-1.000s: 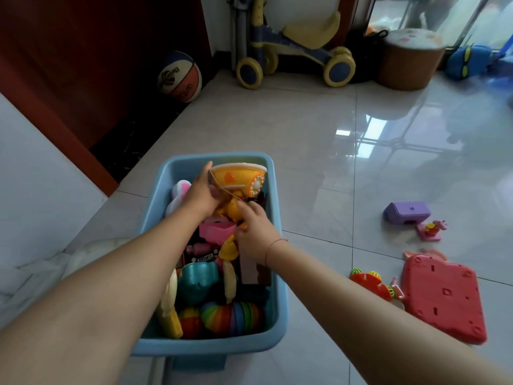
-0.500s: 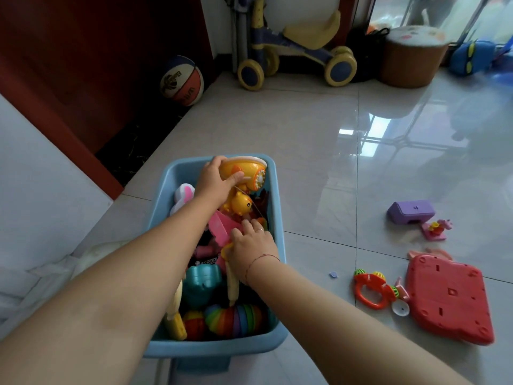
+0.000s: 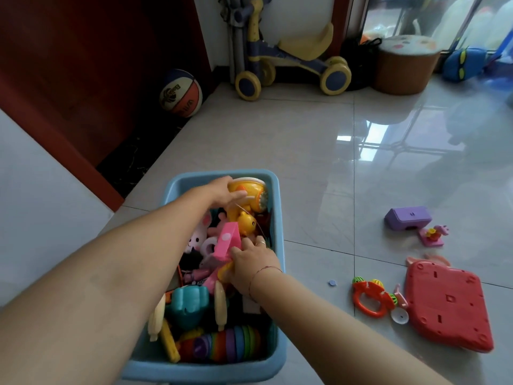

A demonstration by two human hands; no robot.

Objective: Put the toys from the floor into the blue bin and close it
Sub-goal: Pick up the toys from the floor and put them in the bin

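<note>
The blue bin (image 3: 279, 218) stands on the floor in front of me, packed with several toys. My left hand (image 3: 222, 191) grips an orange and yellow toy (image 3: 251, 194) at the bin's far end. My right hand (image 3: 251, 263) reaches into the bin's middle, its fingers curled round a pink toy (image 3: 226, 243). A yellow duck (image 3: 245, 222) lies between the two hands. On the floor to the right lie a purple block (image 3: 406, 219), a small pink figure (image 3: 434, 236), a red flat toy (image 3: 447, 304) and an orange rattle (image 3: 370, 298).
A basketball (image 3: 180, 93) rests by the red door at the back left. A yellow and blue ride-on trike (image 3: 291, 68) and a round brown stool (image 3: 404, 68) stand against the far wall. A small blue disc (image 3: 331, 282) lies on the tiles near the bin.
My left hand has pushed the orange toy lower into the far end of the bin. My right hand has moved back toward the bin's middle and taken hold of the pink toy.
</note>
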